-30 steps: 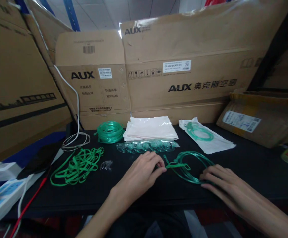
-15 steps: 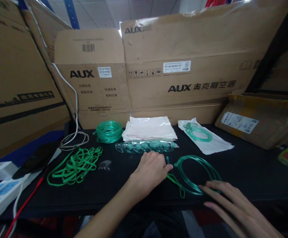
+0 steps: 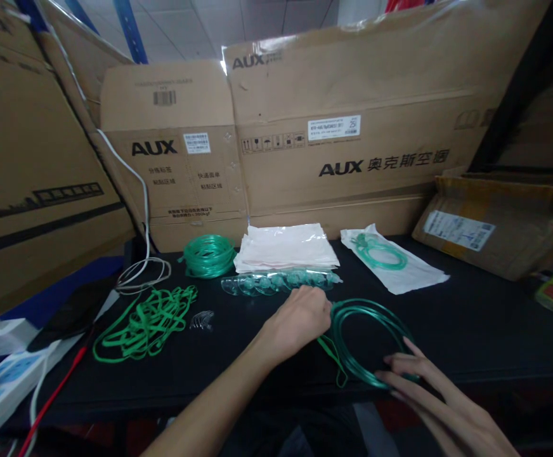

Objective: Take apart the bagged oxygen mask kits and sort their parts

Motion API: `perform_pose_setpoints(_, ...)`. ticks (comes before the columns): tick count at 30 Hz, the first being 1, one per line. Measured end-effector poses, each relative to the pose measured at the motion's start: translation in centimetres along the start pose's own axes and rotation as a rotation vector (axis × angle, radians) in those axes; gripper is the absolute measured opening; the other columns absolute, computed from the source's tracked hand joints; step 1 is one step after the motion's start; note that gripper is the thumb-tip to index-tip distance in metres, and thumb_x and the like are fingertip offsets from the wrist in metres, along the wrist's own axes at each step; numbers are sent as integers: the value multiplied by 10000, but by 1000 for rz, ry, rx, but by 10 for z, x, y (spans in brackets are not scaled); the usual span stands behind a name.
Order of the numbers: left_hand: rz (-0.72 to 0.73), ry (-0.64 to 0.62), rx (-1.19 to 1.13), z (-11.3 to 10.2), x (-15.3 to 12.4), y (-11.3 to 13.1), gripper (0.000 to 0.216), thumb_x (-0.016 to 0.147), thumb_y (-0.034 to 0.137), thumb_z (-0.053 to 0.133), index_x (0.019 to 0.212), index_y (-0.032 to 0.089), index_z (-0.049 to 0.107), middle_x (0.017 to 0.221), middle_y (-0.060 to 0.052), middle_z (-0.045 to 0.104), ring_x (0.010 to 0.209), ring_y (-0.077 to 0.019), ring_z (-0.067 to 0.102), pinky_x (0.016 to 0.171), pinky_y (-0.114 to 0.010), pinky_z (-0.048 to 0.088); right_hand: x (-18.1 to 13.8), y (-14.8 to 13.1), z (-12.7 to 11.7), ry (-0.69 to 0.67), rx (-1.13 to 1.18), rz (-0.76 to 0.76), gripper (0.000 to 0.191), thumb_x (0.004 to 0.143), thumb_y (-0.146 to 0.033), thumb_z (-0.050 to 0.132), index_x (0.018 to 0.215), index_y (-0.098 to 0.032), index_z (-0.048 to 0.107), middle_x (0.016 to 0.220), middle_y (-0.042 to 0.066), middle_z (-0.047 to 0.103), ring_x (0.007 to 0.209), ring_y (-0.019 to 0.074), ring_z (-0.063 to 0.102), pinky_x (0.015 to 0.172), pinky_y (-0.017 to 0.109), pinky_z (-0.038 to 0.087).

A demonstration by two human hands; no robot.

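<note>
The green tubing coil [image 3: 344, 349] lies between the two hands, just right of the left grip; it now sits nearer the person than a second ago, with its left edge meeting the left hand [image 3: 302, 320]. That hand is curled shut and appears to pinch the green strap [image 3: 331, 351], though its fingertips are hidden. The strap, which pointed right across the coil, now trails toward the person below the grip. The right hand [image 3: 429, 381] touches the coil's near edge, fingers partly spread; whether it pinches, I cannot tell. The shift seems to bring coil and strap together at the left grip. Just beyond that grip lie the clear green pieces [image 3: 281, 284], then the white stack [image 3: 286, 247]; well left, the strap pile [image 3: 148, 324].
</note>
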State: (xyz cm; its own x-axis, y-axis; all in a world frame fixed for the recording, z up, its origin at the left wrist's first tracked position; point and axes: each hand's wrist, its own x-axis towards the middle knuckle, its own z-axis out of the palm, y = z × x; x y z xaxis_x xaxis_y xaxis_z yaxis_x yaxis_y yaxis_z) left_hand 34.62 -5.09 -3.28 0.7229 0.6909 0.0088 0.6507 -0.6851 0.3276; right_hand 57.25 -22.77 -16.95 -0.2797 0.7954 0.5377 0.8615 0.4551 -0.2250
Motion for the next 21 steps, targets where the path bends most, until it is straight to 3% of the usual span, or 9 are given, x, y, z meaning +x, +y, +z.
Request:
perform_pose_setpoints(4,16,28,40,2,5,12,550,1018,535,421,885,114,749,881,-162,762,923,-307,727,810,-373,541,-1,2,1,16,10,14,523,915,-164,584,1415,-313,608,1464,58,596,1364,323,539,1057,389,518)
perform_pose_setpoints(8,90,69,162,5,1,19,292,1008,287,515,930,104,728,963,-158,738,964,-290,699,862,-373,515,10,-4,-3,62,30,-21,467,914,-168,595,1356,-306,654,1384,54,656,1312,298,598,1065,376,507)
perform_pose_setpoints(10,105,60,196,4,-3,22,284,1012,204,475,925,102,725,966,-161,724,947,-287,691,855,-380,511,20,-11,-6,111,39,-37,446,911,-151,598,1325,-301,671,1325,46,690,1273,267,635,1089,359,480)
perform_pose_setpoints(15,89,39,284,9,-19,27,277,992,122,453,911,108,717,903,-158,694,872,-284,677,755,-369,524,37,-26,-10,228,40,-30,378,924,-168,601,1265,-298,700,1200,34,742,1159,237,712,1107,357,470)
perform_pose_setpoints(21,71,57,372,18,-29,37,274,954,65,451,1102,79,681,1073,-205,671,1031,-349,657,847,-450,541,23,-23,-1,161,-3,-24,457,914,-149,585,1341,-298,657,1320,53,680,1248,258,655,1087,371,486)
